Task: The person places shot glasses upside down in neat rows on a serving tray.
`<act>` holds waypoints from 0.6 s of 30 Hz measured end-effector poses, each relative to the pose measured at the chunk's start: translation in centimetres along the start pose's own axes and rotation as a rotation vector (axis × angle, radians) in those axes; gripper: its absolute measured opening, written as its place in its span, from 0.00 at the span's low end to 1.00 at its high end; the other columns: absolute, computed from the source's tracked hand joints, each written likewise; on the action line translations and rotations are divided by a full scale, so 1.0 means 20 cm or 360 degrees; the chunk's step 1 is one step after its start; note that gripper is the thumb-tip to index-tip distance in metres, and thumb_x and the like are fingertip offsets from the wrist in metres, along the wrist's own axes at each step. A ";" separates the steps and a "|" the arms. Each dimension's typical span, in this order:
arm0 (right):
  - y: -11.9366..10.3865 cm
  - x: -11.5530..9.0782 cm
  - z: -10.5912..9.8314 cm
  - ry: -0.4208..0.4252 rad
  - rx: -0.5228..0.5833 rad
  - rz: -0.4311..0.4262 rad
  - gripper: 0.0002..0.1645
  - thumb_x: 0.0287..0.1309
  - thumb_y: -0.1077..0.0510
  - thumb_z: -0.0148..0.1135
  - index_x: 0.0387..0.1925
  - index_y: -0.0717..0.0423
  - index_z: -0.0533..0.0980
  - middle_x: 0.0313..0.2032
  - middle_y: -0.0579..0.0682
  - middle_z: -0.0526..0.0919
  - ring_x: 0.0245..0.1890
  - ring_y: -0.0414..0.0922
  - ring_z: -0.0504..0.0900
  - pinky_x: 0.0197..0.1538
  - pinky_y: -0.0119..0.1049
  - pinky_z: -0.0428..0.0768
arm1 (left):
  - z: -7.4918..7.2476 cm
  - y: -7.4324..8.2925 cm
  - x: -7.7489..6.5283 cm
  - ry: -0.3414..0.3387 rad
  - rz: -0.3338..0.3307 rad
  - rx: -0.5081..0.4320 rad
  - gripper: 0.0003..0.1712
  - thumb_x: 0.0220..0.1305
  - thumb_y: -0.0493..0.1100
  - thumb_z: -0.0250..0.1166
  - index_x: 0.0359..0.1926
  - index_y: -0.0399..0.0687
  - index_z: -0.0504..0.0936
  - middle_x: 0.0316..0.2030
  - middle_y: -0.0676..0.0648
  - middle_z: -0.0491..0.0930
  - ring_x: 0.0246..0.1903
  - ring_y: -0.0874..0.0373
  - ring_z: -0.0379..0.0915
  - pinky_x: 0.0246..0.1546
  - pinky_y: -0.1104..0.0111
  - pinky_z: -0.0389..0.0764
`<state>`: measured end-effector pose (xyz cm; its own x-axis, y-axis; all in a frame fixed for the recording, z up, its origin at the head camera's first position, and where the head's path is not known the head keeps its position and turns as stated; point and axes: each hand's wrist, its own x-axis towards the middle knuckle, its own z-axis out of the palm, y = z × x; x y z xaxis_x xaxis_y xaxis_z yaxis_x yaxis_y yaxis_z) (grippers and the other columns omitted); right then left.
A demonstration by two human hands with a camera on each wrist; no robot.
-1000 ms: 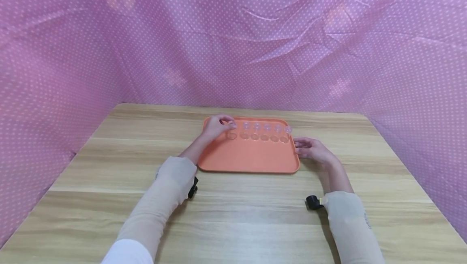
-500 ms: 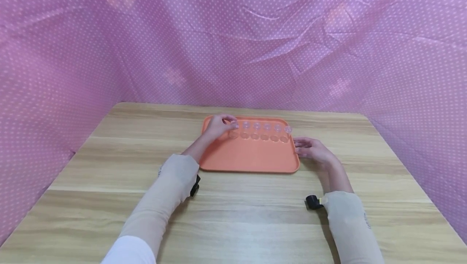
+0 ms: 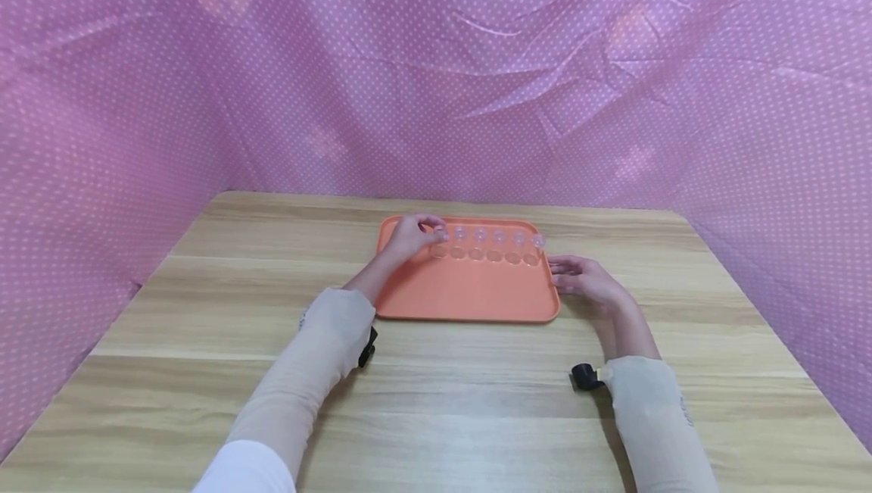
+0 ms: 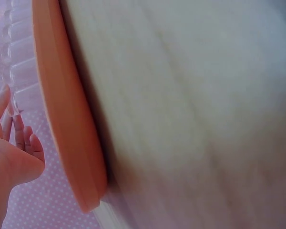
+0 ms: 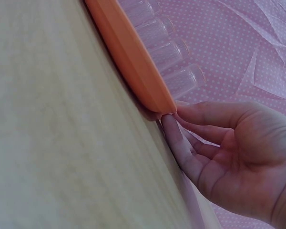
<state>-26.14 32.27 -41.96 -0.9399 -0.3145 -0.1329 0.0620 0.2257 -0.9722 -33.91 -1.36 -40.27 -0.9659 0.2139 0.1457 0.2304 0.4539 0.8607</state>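
Note:
An orange tray (image 3: 470, 294) lies on the table, bearing several clear plastic cups in one row along its far half. My left hand (image 3: 410, 237) pinches the top of the leftmost clear cup (image 4: 28, 98) between thumb and fingers. That cup stands upright, close beside its neighbour. At the tray's right side, my right hand (image 3: 587, 279) holds the rim. The right wrist view shows the thumb at the top of the rim and a finger at its underside. The rightmost clear cup (image 5: 183, 81) stands just inside the rim near that thumb.
The wooden table (image 3: 477, 394) spreads out in front of the tray and to both sides. A pink dotted cloth (image 3: 436, 84) hangs behind and along the sides. Black wrist cameras (image 3: 584, 377) jut out from both sleeves, low over the table.
My left hand has shifted slightly right with the leftmost cup, narrowing the space to its neighbour. My right hand stays at the tray rim.

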 end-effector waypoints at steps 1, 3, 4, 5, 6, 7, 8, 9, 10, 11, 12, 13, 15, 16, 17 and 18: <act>0.00 0.00 0.00 0.0003 -0.0002 0.0004 0.28 0.60 0.74 0.46 0.61 0.76 0.55 0.55 0.72 0.63 0.42 0.40 0.77 0.47 0.35 0.75 | 0.00 0.00 0.00 0.0000 0.0003 0.0002 0.16 0.50 0.41 0.71 0.41 0.40 0.82 0.38 0.45 0.79 0.37 0.54 0.68 0.37 0.67 0.69; 0.00 0.00 0.00 0.0010 -0.0008 0.0013 0.28 0.60 0.73 0.46 0.61 0.75 0.56 0.55 0.72 0.64 0.42 0.40 0.77 0.47 0.35 0.75 | 0.00 0.00 0.00 0.0000 0.0006 0.0011 0.17 0.50 0.42 0.71 0.41 0.40 0.82 0.38 0.46 0.79 0.37 0.54 0.68 0.36 0.67 0.70; 0.00 0.00 0.00 0.0012 -0.0012 0.0016 0.28 0.60 0.73 0.46 0.62 0.75 0.56 0.55 0.71 0.64 0.42 0.40 0.77 0.47 0.35 0.75 | 0.00 0.00 0.00 0.0000 0.0009 0.0014 0.17 0.50 0.42 0.71 0.42 0.40 0.82 0.38 0.46 0.79 0.37 0.54 0.68 0.36 0.68 0.70; 0.00 0.00 0.00 0.0013 -0.0007 0.0019 0.28 0.60 0.73 0.47 0.62 0.75 0.56 0.55 0.71 0.64 0.42 0.40 0.77 0.47 0.35 0.75 | 0.00 -0.01 0.00 0.0000 0.0014 0.0017 0.17 0.50 0.42 0.71 0.42 0.40 0.82 0.38 0.46 0.79 0.37 0.54 0.68 0.36 0.68 0.70; 0.00 0.00 0.00 0.0006 -0.0009 0.0016 0.28 0.60 0.73 0.47 0.62 0.75 0.55 0.56 0.72 0.63 0.43 0.40 0.77 0.47 0.36 0.75 | 0.00 -0.01 0.00 0.0001 0.0014 0.0021 0.17 0.50 0.42 0.71 0.42 0.41 0.82 0.38 0.46 0.79 0.37 0.54 0.68 0.36 0.68 0.70; 0.00 0.00 0.00 0.0000 -0.0012 0.0012 0.28 0.60 0.73 0.47 0.62 0.75 0.55 0.56 0.72 0.63 0.43 0.41 0.77 0.47 0.36 0.75 | 0.00 -0.01 0.00 0.0001 0.0013 0.0024 0.17 0.50 0.42 0.71 0.42 0.41 0.82 0.38 0.46 0.79 0.37 0.54 0.68 0.36 0.68 0.70; 0.00 0.00 0.00 -0.0002 -0.0013 0.0009 0.28 0.60 0.73 0.47 0.62 0.75 0.55 0.56 0.72 0.63 0.43 0.41 0.77 0.48 0.36 0.75 | 0.00 -0.01 0.00 0.0003 0.0010 0.0030 0.17 0.49 0.42 0.72 0.42 0.41 0.82 0.38 0.46 0.79 0.38 0.54 0.68 0.36 0.68 0.70; -0.01 0.00 0.00 -0.0005 -0.0010 0.0005 0.28 0.60 0.73 0.47 0.62 0.76 0.55 0.56 0.73 0.63 0.43 0.41 0.77 0.48 0.36 0.75 | 0.00 -0.01 0.01 0.0000 0.0011 0.0031 0.17 0.49 0.42 0.71 0.42 0.41 0.82 0.38 0.45 0.79 0.38 0.54 0.68 0.36 0.68 0.70; -0.01 0.00 0.00 -0.0008 -0.0007 0.0002 0.29 0.60 0.73 0.47 0.62 0.76 0.55 0.56 0.73 0.63 0.43 0.41 0.77 0.48 0.36 0.75 | 0.00 -0.01 0.00 -0.0001 0.0010 0.0037 0.17 0.49 0.42 0.72 0.42 0.41 0.82 0.38 0.45 0.79 0.38 0.54 0.68 0.36 0.68 0.70; -0.01 0.00 0.00 -0.0012 -0.0005 -0.0002 0.29 0.60 0.73 0.47 0.62 0.76 0.54 0.56 0.73 0.63 0.43 0.41 0.76 0.48 0.36 0.75 | 0.00 0.00 0.00 -0.0004 0.0009 0.0038 0.18 0.49 0.42 0.72 0.42 0.41 0.82 0.39 0.45 0.79 0.38 0.53 0.69 0.36 0.68 0.70; -0.01 -0.01 0.00 -0.0010 -0.0002 0.0000 0.29 0.60 0.73 0.47 0.62 0.76 0.54 0.56 0.73 0.63 0.44 0.42 0.76 0.48 0.36 0.75 | 0.00 0.00 0.00 -0.0007 0.0008 0.0039 0.18 0.49 0.42 0.72 0.42 0.41 0.82 0.39 0.45 0.79 0.38 0.53 0.69 0.36 0.67 0.70; -0.01 -0.01 0.00 -0.0012 -0.0001 -0.0002 0.29 0.60 0.73 0.47 0.62 0.76 0.54 0.56 0.73 0.63 0.44 0.42 0.76 0.49 0.36 0.74 | 0.00 0.00 0.00 -0.0011 0.0006 0.0034 0.18 0.49 0.42 0.72 0.42 0.41 0.82 0.39 0.45 0.79 0.38 0.53 0.68 0.36 0.67 0.70; -0.01 -0.01 0.00 -0.0014 -0.0004 -0.0004 0.29 0.60 0.73 0.48 0.62 0.76 0.54 0.56 0.73 0.63 0.44 0.42 0.76 0.49 0.36 0.74 | -0.01 0.00 0.00 -0.0020 -0.0009 0.0018 0.19 0.49 0.42 0.72 0.43 0.41 0.82 0.40 0.45 0.79 0.38 0.53 0.68 0.37 0.67 0.70; -0.01 -0.01 0.00 -0.0012 -0.0008 -0.0002 0.29 0.60 0.73 0.48 0.62 0.76 0.54 0.56 0.73 0.63 0.44 0.42 0.76 0.49 0.36 0.74 | -0.01 0.00 0.00 -0.0025 -0.0021 0.0010 0.19 0.49 0.43 0.72 0.44 0.41 0.82 0.40 0.45 0.79 0.39 0.53 0.68 0.36 0.67 0.70; -0.01 -0.01 0.00 -0.0011 -0.0012 -0.0002 0.29 0.60 0.73 0.48 0.62 0.76 0.54 0.56 0.73 0.63 0.44 0.42 0.76 0.49 0.36 0.74 | -0.02 0.00 0.00 -0.0031 -0.0033 0.0002 0.20 0.49 0.43 0.72 0.44 0.42 0.82 0.41 0.46 0.79 0.39 0.53 0.68 0.36 0.67 0.69; -0.01 -0.01 0.00 -0.0007 -0.0014 0.0000 0.29 0.60 0.73 0.48 0.62 0.76 0.55 0.56 0.73 0.63 0.44 0.42 0.76 0.48 0.36 0.75 | -0.02 0.00 0.00 -0.0035 -0.0039 -0.0008 0.20 0.50 0.43 0.72 0.45 0.42 0.82 0.41 0.46 0.78 0.39 0.53 0.67 0.37 0.67 0.69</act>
<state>-26.06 32.31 -41.80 -0.9384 -0.3187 -0.1336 0.0587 0.2338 -0.9705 -33.92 -1.73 -40.01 -0.9684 0.2219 0.1135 0.2057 0.4547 0.8665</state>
